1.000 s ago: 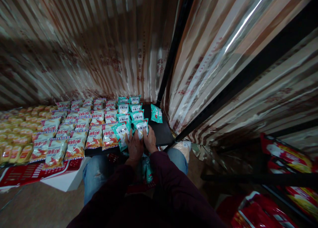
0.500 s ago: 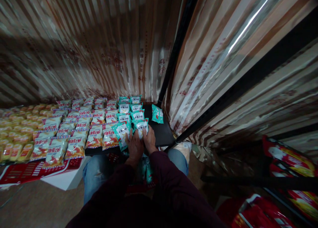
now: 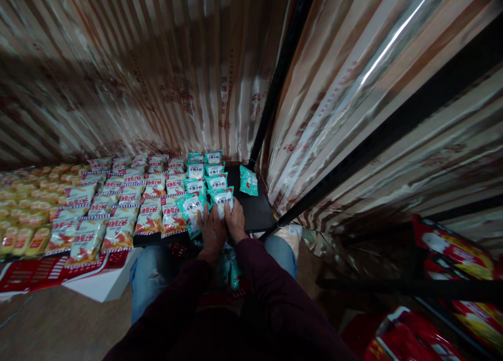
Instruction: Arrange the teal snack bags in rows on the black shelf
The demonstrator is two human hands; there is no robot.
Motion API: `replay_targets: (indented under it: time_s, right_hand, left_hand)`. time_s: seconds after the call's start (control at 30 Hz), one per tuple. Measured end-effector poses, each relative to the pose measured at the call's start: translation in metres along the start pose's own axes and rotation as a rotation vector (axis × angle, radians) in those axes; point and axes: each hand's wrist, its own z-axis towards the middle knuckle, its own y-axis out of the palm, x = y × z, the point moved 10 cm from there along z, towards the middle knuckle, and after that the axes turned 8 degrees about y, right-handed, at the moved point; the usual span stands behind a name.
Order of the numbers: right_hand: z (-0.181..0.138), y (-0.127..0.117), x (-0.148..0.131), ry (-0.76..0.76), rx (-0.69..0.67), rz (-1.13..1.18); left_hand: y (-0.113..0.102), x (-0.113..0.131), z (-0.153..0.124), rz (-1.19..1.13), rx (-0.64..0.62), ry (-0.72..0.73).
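Note:
Two columns of teal-and-white snack bags stand on a dark shelf (image 3: 257,214). At the front of the right column, one snack bag (image 3: 222,199) is held between my two hands. My left hand (image 3: 212,232) grips its left lower side, and its outer fingers touch the neighbouring teal snack bag (image 3: 192,209), which leans slightly. My right hand (image 3: 236,219) is closed on the right lower side of the held bag. The bag's bottom edge is hidden by my fingers. A single teal bag (image 3: 249,181) lies apart to the right, near the rear post.
Rows of white-and-red snack bags (image 3: 121,227) fill the shelf to the left, with yellow packs (image 3: 23,214) beyond. A red basket (image 3: 35,272) is below them. Black posts (image 3: 334,183) and pleated curtains enclose the shelf. Large red bags (image 3: 416,337) sit at lower right.
Almost nothing differs. The view has shifted very slightly, and both hands stay on the same teal bag.

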Motion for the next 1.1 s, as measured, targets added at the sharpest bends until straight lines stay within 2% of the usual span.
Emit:
replay_targets:
  time_s: [0.27,0.57,0.9,1.1]
  right_hand:
    - [-0.007,-0.005,-0.005,-0.025,-0.023,0.012]
    - [-0.017,-0.011,-0.005,-0.045,-0.013,-0.001]
    - [-0.031,-0.020,0.000,-0.060,0.013,0.017]
    - [-0.044,-0.028,-0.003,-0.098,0.067,0.015]
  left_hand:
    - [0.000,0.001,-0.007,0.035,0.064,0.036]
    - [-0.005,0.007,-0.015,0.045,0.022,0.062]
    - [0.003,0.005,-0.022,0.064,-0.019,0.039]
    - [-0.004,0.005,-0.031,0.050,0.025,0.050]
